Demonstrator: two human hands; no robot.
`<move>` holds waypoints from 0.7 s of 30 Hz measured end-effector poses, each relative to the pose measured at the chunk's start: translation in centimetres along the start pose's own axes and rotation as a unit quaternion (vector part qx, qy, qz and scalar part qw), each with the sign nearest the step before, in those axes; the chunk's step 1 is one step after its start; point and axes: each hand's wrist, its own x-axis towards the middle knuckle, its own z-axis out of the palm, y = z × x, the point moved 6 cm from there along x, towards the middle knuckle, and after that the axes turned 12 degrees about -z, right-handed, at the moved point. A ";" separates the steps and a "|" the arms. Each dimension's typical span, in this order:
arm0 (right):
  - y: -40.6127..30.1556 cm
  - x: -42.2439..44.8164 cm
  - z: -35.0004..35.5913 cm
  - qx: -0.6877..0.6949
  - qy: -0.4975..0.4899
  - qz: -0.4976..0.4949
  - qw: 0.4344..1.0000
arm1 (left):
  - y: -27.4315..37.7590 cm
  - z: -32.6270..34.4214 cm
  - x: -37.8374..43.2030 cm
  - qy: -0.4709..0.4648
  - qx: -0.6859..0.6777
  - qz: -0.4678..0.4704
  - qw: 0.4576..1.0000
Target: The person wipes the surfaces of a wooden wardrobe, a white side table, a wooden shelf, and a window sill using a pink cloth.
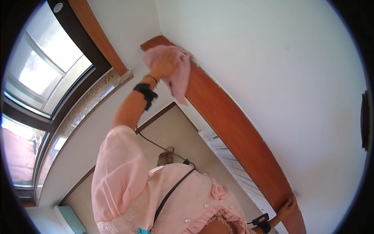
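Note:
My left hand (166, 65) presses a pink cloth (181, 79) onto the far end of a long reddish-brown wooden board (225, 111), which runs along a white wall. Part of the cloth hangs over the board's near edge. Lower right, my right hand (287, 206) rests on the same board close to the wall, and I see nothing held in it. Black devices are strapped around both wrists, the left wrist strap (146, 94) and the right wrist device (260, 220).
A dark-framed window (54, 67) with a speckled stone sill (79, 114) is at the left. Below the board stands a white slatted panel (233, 159). A black cable (152, 142) crosses before my body. A teal-topped box (70, 219) stands at lower left on the beige floor (166, 125).

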 end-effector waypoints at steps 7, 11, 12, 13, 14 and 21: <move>-7.4 -1.7 4.1 -0.087 0.099 -0.021 0.991 | -11.6 3.0 3.4 0.166 -0.011 -0.067 0.984; -10.5 -1.0 2.8 -0.140 0.116 0.066 0.981 | -3.4 0.8 2.2 -0.035 -0.168 -0.013 0.985; -9.1 -1.3 3.1 -0.151 0.116 0.042 0.981 | 0.6 -1.2 0.7 0.007 -0.211 0.045 0.976; -9.4 -1.1 3.0 -0.127 0.128 0.037 0.983 | 4.3 -3.2 -1.2 0.057 -0.258 0.105 0.959; -8.2 -1.4 3.4 -0.090 0.137 0.043 0.985 | 8.0 -5.1 -3.3 0.101 -0.297 0.158 0.936; -6.4 -2.3 3.3 -0.055 0.161 0.039 0.985 | 12.5 -10.3 -5.2 -0.046 -0.373 0.329 0.866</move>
